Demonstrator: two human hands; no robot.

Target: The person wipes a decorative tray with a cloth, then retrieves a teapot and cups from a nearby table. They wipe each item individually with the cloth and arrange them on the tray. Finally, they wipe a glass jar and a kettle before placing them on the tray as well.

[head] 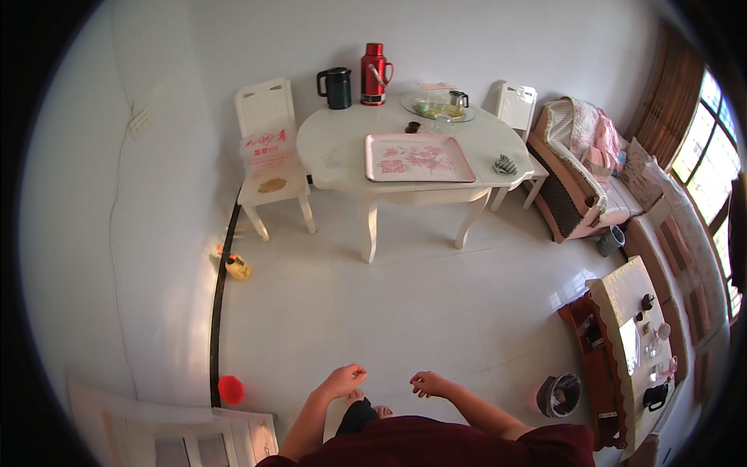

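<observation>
My left hand hangs in the air low in the view, its fingers loosely curled with nothing seen in them. To its right, my right hand is also in the air, fingers bent and slightly apart, holding nothing. Farther ahead stands a white oval table. A pink-and-white floral tray lies on it near the front edge, with a crumpled striped cloth to the right. Behind are a dark electric kettle, a red thermos flask, and a round glass tray with a small glass teapot.
White chairs flank the table, the left one bearing a plastic bag. A yellow bottle and a red octagonal object are by the left wall. At right are a sofa, a coffee table and a lined waste bin.
</observation>
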